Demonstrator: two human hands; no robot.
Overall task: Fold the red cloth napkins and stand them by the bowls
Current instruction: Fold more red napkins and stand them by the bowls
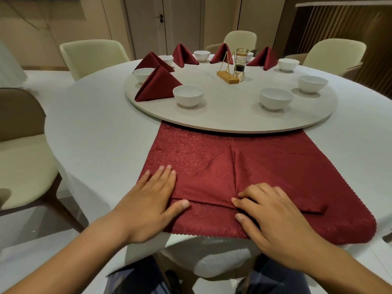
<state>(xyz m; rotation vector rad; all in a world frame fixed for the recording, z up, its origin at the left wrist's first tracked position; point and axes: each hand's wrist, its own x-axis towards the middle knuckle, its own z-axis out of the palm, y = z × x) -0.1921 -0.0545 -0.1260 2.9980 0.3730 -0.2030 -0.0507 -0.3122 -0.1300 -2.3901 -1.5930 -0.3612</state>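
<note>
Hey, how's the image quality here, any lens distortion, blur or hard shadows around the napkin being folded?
Head view: wide-angle bending bows the table edge and stretches the forearms. Head view: warm, soft light, with only faint shadows beneath the bowls. Head view: the red napkin, left hand and right hand are sharp.

1. A round worktop point(95, 124) under a white cloth fills the middle and carries a pale turntable point(222, 111).
2. Cream chairs ring it: a left chair point(93, 56), a back chair point(240, 39), a right chair point(335, 52), and a near chair point(21, 162) with a brown back.
3. Behind stand a beige wall point(53, 22) and a pale door point(146, 28) with a dark handle point(161, 18).
4. Brown vertical slats point(339, 24) cover the right wall.
5. The floor point(31, 236) is pale and glossy.
</note>
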